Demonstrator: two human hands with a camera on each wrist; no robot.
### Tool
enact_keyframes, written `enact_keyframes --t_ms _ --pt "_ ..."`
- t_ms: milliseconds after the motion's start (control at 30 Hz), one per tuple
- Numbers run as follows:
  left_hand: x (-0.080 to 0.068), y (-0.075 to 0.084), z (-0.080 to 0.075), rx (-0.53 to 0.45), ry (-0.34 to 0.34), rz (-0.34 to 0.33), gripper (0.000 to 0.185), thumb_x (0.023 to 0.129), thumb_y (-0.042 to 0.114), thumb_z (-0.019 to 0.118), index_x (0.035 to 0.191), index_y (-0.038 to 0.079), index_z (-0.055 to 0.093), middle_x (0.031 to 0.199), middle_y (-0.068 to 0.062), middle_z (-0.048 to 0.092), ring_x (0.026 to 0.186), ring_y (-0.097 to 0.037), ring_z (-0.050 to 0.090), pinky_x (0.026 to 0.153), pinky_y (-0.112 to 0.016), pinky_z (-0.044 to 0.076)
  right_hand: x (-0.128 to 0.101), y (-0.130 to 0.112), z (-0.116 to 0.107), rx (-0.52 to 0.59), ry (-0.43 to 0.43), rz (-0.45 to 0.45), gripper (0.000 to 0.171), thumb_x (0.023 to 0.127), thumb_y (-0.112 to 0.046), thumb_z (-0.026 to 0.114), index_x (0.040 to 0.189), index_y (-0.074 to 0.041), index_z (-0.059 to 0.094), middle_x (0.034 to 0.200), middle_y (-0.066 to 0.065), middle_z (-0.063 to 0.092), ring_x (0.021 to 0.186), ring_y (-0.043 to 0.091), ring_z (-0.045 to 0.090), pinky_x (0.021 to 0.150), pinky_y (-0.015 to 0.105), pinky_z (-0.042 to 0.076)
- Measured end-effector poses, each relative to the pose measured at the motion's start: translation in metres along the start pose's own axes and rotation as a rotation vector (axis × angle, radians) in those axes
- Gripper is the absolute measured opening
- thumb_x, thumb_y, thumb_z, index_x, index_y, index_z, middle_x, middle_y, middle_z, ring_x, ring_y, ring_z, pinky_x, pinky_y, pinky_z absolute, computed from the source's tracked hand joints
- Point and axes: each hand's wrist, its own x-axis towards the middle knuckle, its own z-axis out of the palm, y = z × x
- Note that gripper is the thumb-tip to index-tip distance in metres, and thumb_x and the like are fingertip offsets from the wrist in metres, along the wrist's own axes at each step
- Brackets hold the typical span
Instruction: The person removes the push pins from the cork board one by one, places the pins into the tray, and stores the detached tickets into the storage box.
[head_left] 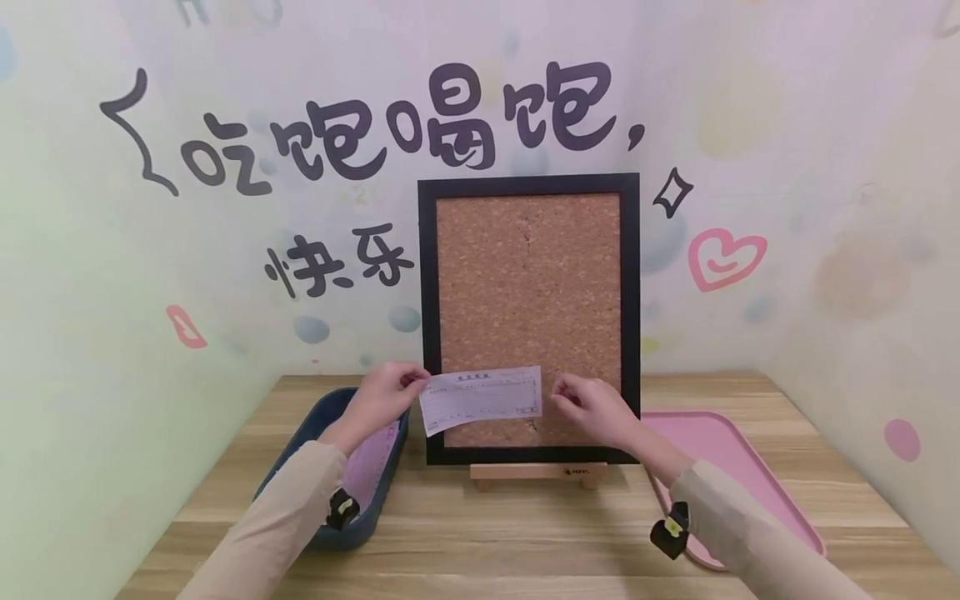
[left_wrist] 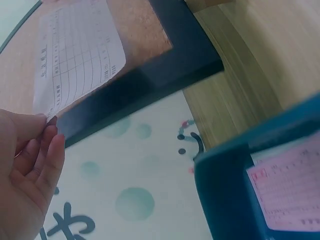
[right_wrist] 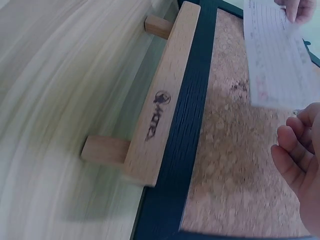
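Observation:
My left hand (head_left: 386, 396) pinches the upper left corner of a printed paper slip (head_left: 483, 398). The slip lies in front of the lower part of a black-framed cork board (head_left: 528, 283), its left end over the frame. To the right of the slip, my right hand (head_left: 592, 408) has thumb and index finger pinched together, a little apart from the paper's edge. In the right wrist view a tiny shiny pin (right_wrist: 296, 113), partly hidden, shows at those fingertips. From the left wrist, the slip (left_wrist: 80, 50) appears slightly curved, with ruled lines and small print.
A small wooden easel (head_left: 536, 473) supports the board on the wood-grain table (head_left: 465, 550). At the left stands a blue basket (head_left: 360, 537) with pink printed slips (head_left: 371, 462) inside. A pink tray (head_left: 750, 475) lies at the right, partly under the right forearm. Behind is a lettered wall.

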Motion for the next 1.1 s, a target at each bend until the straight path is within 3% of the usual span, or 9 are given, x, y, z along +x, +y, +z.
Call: enact_keyframes --t_ms 200,400,600,733,933,1033,1100 --pt "-0.014 -0.014 -0.012 0.008 0.070 -0.001 0.010 0.085 0.003 0.060 0.092 0.003 0.067 0.086 -0.008 0.066 0.073 -0.016 0.058 0.066 -0.031 0.050 -0.011 0.013 -0.008 -0.029 0.054 -0.020 0.005 0.085 -0.011 0.062 0.080 -0.011 0.059 0.055 -0.012 0.041 0.048 0.001 0.034 0.045 0.020 0.030" --pt "-0.029 -0.027 -0.020 -0.007 0.134 -0.025 0.011 0.084 0.001 0.060 0.093 0.000 0.066 0.086 -0.011 0.066 0.072 -0.018 0.056 0.065 -0.030 0.048 -0.024 0.028 -0.017 0.015 0.055 -0.034 0.006 0.084 -0.006 0.062 0.079 -0.008 0.058 0.055 -0.012 0.041 0.048 0.000 0.033 0.044 0.020 0.033" --pt "-0.046 -0.045 -0.031 -0.031 0.211 -0.038 0.009 0.082 -0.004 0.060 0.089 -0.004 0.065 0.081 -0.014 0.065 0.067 -0.018 0.055 0.061 -0.022 0.045 -0.037 0.038 -0.026 0.077 -0.014 0.067 0.005 0.087 -0.006 0.058 0.083 -0.006 0.056 0.056 -0.007 0.045 0.043 0.002 0.041 0.041 0.022 0.040" --pt "-0.061 -0.056 -0.040 -0.014 0.269 -0.073 0.009 0.081 -0.004 0.061 0.088 -0.006 0.065 0.081 -0.016 0.065 0.069 -0.022 0.057 0.063 -0.023 0.047 -0.044 0.043 -0.029 0.071 -0.052 0.126 0.004 0.089 -0.008 0.056 0.086 -0.006 0.055 0.057 -0.006 0.046 0.044 0.004 0.042 0.042 0.024 0.040" --pt "-0.085 -0.069 -0.053 0.039 0.297 -0.183 0.014 0.082 0.002 0.062 0.093 -0.006 0.065 0.085 -0.018 0.065 0.075 -0.028 0.059 0.062 -0.020 0.047 -0.057 0.050 -0.032 0.058 -0.053 0.147 0.007 0.090 -0.010 0.054 0.086 -0.005 0.056 0.056 -0.007 0.046 0.044 0.005 0.044 0.043 0.023 0.040" --pt "-0.098 -0.078 -0.059 0.047 0.311 -0.225 0.016 0.083 0.005 0.063 0.094 -0.006 0.065 0.084 -0.019 0.064 0.072 -0.022 0.058 0.057 -0.017 0.047 -0.064 0.053 -0.033 0.065 -0.040 0.159 0.009 0.091 -0.012 0.053 0.086 -0.005 0.056 0.056 -0.007 0.045 0.043 0.004 0.044 0.043 0.023 0.040" --pt "-0.106 -0.092 -0.061 0.032 0.326 -0.228 0.017 0.084 0.008 0.063 0.094 -0.006 0.065 0.083 -0.018 0.064 0.070 -0.019 0.057 0.055 -0.017 0.048 -0.068 0.055 -0.034 0.072 -0.028 0.167 0.010 0.091 -0.013 0.053 0.086 -0.005 0.056 0.056 -0.006 0.044 0.043 0.003 0.043 0.042 0.023 0.040"
